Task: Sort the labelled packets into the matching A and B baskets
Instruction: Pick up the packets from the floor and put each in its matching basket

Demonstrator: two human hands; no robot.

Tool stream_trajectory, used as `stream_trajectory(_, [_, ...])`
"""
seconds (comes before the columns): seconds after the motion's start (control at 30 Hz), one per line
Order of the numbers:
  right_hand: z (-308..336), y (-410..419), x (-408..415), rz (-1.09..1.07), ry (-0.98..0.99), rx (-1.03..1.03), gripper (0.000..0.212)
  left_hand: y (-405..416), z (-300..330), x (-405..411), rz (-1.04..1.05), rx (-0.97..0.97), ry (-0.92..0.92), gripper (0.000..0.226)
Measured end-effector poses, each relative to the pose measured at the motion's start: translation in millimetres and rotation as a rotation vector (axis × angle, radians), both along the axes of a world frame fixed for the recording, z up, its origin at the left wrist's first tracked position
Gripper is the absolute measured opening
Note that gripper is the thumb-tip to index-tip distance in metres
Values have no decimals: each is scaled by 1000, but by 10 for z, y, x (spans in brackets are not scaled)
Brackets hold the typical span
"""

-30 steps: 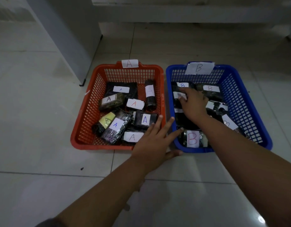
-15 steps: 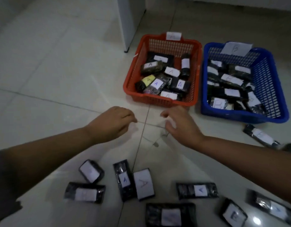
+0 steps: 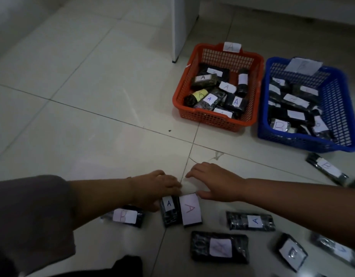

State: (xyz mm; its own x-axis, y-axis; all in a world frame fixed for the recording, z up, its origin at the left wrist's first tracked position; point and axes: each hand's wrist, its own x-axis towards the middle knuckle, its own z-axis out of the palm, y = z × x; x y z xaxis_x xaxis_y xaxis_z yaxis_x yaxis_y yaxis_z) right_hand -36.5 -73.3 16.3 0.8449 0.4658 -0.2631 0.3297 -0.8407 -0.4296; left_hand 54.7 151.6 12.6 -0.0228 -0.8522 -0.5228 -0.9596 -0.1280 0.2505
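Note:
An orange basket [image 3: 177, 96] tagged A and a blue basket [image 3: 261, 124] tagged B stand side by side at the upper right, each holding several labelled dark packets. Loose packets lie on the floor close to me. My left hand [image 3: 154, 189] has curled fingers at the top end of a small A packet [image 3: 169, 211]; whether it grips is unclear. Touching that packet's right side is a larger A packet [image 3: 190, 209]. My right hand [image 3: 216, 182] is spread flat just beyond it, thumb near its top corner, holding nothing.
More packets lie around: a B packet [image 3: 125, 215] under my left forearm, an A packet [image 3: 251, 220], a big packet [image 3: 220, 246], another [image 3: 292, 252], and a B packet [image 3: 327, 167] beside the blue basket. A white cabinet corner [image 3: 184, 27] stands behind the orange basket.
My view swung down and left from the baskets to the floor. Both hands pulled back from the baskets and came down to the two A packets near me.

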Motion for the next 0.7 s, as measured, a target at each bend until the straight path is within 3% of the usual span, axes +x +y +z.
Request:
stream_trajectory(0.2, [-44,-165,-243,-19,62,-25,55,-166,-138,132,-83,75,-95,48])
stream_trajectory(0.3, [-88,-151,-305,63,84,-63,58,-170,-67,298,-88,53,-136,54])
stream_trajectory(0.4, [-133,-104,-303,116,63,-90,61,-119,-34,420,-13,7,-157,57])
stream_trajectory(0.57, [-171,78,-311,-243,80,-75,74,-83,133,691,223,-72,-103,55])
stream_trajectory(0.7, [-212,196,-350,-36,117,-106,65,1,185,903,332,-194,-153,55])
